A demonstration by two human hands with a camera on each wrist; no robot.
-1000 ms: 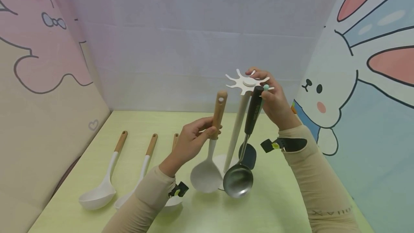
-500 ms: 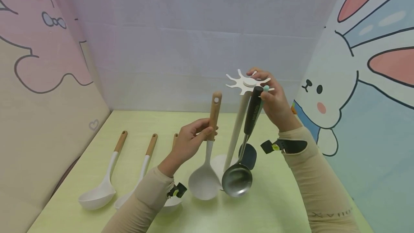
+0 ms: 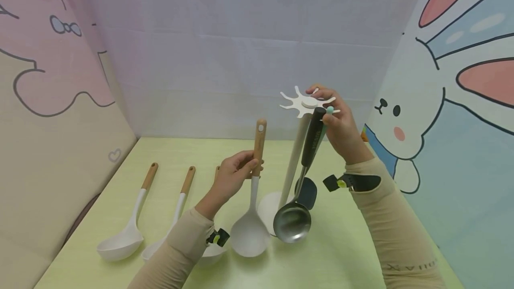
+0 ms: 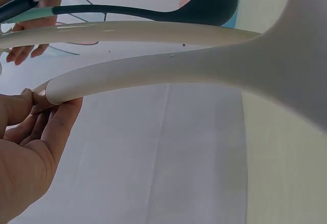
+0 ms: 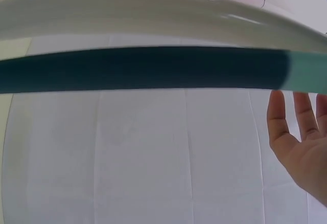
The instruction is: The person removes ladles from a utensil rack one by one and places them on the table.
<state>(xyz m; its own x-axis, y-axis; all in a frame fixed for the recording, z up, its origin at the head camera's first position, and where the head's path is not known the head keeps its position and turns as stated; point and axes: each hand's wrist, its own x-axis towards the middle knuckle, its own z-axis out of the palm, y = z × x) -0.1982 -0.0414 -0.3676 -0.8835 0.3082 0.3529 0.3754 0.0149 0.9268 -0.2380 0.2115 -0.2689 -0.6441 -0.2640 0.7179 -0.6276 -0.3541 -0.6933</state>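
My left hand [image 3: 234,174] grips the wooden handle of a white ladle [image 3: 250,234], fingers and thumb around its lower part. The ladle hangs upright, bowl down, left of a white utensil rack [image 3: 294,159]. In the left wrist view its white neck [image 4: 138,75] runs out from the fingers. My right hand [image 3: 341,121] holds the rack's top at the hooked disc [image 3: 309,101], the thumb near the handles. On the rack hang a steel ladle [image 3: 292,223] with a black handle and a dark green turner [image 3: 307,193] with a mint handle end [image 5: 309,70].
Further white ladles with wooden handles lie on the left of the table [image 3: 337,258], one [image 3: 122,242] farthest left. Another [image 3: 210,253] is partly hidden behind the left forearm. A pale curtain [image 3: 249,57] closes the back, printed panels [image 3: 462,146] the sides.
The left hand has moved the white ladle left and slightly down, away from the rack, and more of the rack's base shows. The right hand stays at the top while the hanging utensils shift slightly left.
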